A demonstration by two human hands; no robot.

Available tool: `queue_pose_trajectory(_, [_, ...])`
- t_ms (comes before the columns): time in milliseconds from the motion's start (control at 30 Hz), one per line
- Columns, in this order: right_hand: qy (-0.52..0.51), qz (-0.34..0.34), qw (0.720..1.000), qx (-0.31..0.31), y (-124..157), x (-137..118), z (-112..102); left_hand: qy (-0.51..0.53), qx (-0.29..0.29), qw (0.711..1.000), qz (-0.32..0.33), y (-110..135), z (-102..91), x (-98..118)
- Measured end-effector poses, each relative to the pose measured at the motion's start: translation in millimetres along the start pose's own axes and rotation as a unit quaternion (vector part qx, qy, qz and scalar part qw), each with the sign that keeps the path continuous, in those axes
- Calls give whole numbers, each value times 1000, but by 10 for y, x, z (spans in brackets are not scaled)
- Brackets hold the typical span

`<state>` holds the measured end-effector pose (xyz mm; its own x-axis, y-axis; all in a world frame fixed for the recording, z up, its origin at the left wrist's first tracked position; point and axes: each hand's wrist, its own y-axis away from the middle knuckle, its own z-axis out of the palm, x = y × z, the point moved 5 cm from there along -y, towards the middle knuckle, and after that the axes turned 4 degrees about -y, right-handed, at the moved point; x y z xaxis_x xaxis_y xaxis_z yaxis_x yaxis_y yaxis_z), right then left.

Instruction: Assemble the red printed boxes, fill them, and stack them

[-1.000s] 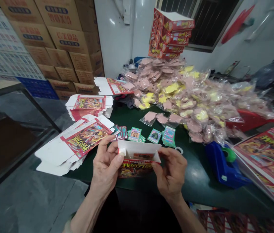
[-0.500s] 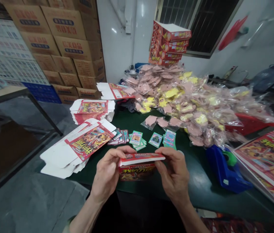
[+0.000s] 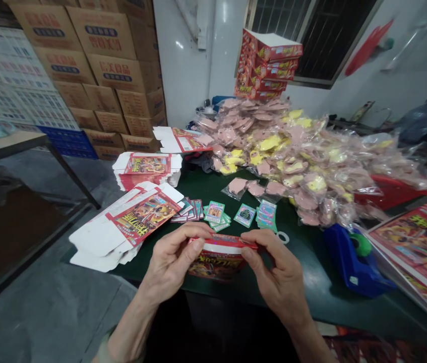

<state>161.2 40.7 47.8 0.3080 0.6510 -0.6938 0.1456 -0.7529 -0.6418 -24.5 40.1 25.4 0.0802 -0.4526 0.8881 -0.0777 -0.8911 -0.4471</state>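
The left hand and right hand pinch opposite ends of 1 red box, thumbs against fingers, near the front edge of the table. Green-bordered cards lie beyond it; bare green surface separates the right hand from a blue tape dispenser.

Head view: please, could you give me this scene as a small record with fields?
left hand: grips red printed carton by its left end
right hand: grips the carton's right end
top flap: folded over; whether fully tucked, cannot tell
beyond carton: picture cards in small groups
left: flattened cartons
right: blue tape dispenser, green roll
behind: pile of bagged pink and yellow pieces
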Motion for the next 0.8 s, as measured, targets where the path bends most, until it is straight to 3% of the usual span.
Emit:
queue_pose_trajectory(200, [46, -41, 998, 22, 49, -108, 51, 68, 37, 997, 23, -30, 3, -83])
queue_pose_trajectory(400, [80, -89, 992, -39, 126, -122, 54, 82, 74, 992, 53, 13, 21, -181])
queue_pose_trajectory(633, [99, -50, 992, -62, 67, -205, 43, 59, 35, 992, 106, 13, -2, -131])
queue_pose_trajectory(800, [120, -88, 988, -41, 180, -192, 50, 82, 13, 991, 101, 41, -14, -155])
